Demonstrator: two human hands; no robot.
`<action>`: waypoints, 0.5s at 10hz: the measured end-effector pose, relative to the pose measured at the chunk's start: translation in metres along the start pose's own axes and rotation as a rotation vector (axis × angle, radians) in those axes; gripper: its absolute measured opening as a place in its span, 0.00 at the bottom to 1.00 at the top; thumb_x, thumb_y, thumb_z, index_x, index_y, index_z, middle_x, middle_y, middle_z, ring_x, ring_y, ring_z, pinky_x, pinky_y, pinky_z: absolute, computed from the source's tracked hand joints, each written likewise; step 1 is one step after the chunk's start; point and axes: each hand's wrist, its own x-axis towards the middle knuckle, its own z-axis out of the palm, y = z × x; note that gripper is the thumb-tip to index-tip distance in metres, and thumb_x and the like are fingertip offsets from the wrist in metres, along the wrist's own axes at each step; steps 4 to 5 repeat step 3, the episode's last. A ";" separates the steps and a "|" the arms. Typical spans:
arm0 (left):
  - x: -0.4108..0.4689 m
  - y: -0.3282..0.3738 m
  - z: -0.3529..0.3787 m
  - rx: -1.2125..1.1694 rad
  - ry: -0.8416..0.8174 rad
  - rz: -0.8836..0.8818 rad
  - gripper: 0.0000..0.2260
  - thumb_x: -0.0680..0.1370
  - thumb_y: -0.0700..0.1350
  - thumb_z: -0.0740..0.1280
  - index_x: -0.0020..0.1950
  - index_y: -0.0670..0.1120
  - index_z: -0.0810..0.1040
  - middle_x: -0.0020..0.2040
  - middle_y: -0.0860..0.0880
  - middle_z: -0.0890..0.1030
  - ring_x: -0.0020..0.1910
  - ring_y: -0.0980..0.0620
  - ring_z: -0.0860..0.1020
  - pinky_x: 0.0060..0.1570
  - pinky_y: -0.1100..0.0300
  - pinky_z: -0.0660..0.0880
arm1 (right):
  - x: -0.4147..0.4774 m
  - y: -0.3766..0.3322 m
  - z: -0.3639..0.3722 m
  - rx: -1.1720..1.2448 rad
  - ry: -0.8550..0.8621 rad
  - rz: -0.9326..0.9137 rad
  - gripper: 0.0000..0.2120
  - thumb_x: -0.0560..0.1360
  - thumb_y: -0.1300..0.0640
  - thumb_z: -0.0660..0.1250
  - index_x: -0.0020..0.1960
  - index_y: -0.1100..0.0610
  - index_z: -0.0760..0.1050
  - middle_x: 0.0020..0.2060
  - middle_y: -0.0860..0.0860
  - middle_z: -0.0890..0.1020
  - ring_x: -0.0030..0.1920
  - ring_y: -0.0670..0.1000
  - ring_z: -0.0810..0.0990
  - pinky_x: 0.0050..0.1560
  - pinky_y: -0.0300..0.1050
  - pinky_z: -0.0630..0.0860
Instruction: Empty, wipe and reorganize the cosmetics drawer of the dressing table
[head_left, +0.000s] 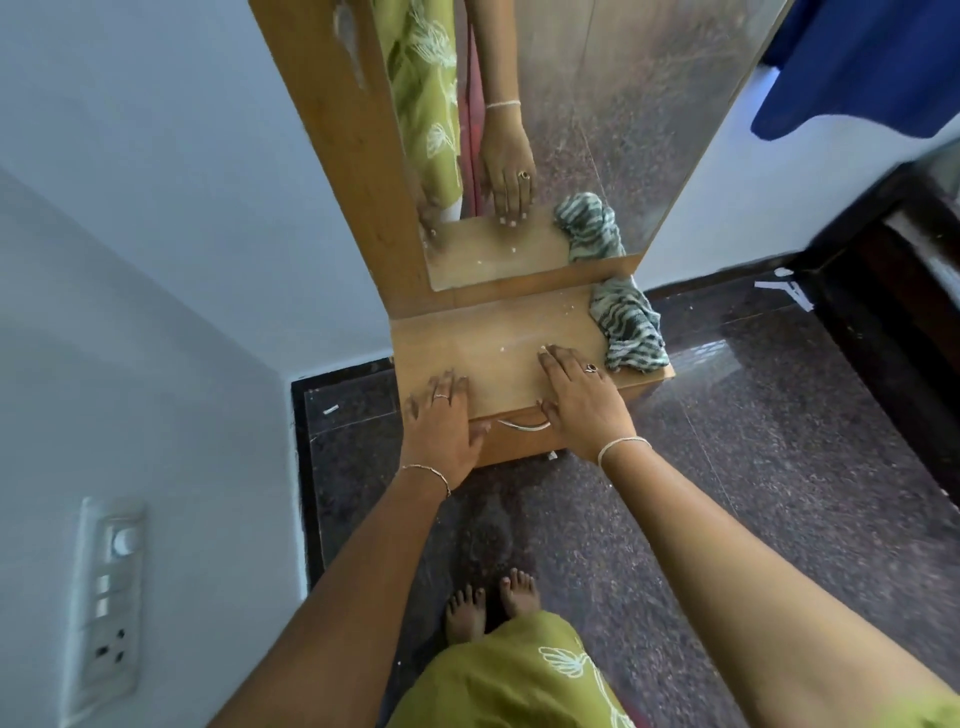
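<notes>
A small wooden dressing table (498, 332) stands against the wall under a tall mirror (587, 130). Its drawer (514, 441) is pushed in, and a curved metal handle (524, 426) shows on the front. My left hand (441, 421) lies flat on the front left edge of the top, fingers straight. My right hand (576, 387) rests flat on the top, to the right of the handle, fingers pointing toward the mirror. A green and white striped cloth (626, 325) lies crumpled on the back right corner of the top. No cosmetics are visible.
A dark speckled stone floor (727, 441) surrounds the table. A white wall with a switch and socket panel (104, 597) is at the left. Blue fabric (872, 57) hangs at the upper right, and a dark door frame (893, 291) runs along the right. My bare feet (491, 603) stand before the table.
</notes>
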 end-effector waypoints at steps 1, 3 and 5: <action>-0.021 -0.009 -0.023 -0.015 0.010 -0.072 0.31 0.79 0.57 0.58 0.77 0.45 0.51 0.77 0.46 0.54 0.76 0.46 0.53 0.73 0.42 0.51 | -0.004 -0.020 -0.014 -0.037 -0.054 -0.022 0.32 0.79 0.48 0.57 0.77 0.58 0.50 0.76 0.54 0.57 0.75 0.54 0.56 0.71 0.51 0.62; -0.044 -0.033 -0.073 -0.017 0.087 -0.185 0.32 0.79 0.57 0.57 0.77 0.44 0.49 0.78 0.47 0.51 0.77 0.48 0.48 0.74 0.43 0.51 | -0.005 -0.069 -0.047 -0.056 -0.011 -0.154 0.34 0.78 0.48 0.59 0.78 0.58 0.49 0.77 0.55 0.54 0.76 0.55 0.55 0.72 0.53 0.58; -0.044 -0.033 -0.073 -0.017 0.087 -0.185 0.32 0.79 0.57 0.57 0.77 0.44 0.49 0.78 0.47 0.51 0.77 0.48 0.48 0.74 0.43 0.51 | -0.005 -0.069 -0.047 -0.056 -0.011 -0.154 0.34 0.78 0.48 0.59 0.78 0.58 0.49 0.77 0.55 0.54 0.76 0.55 0.55 0.72 0.53 0.58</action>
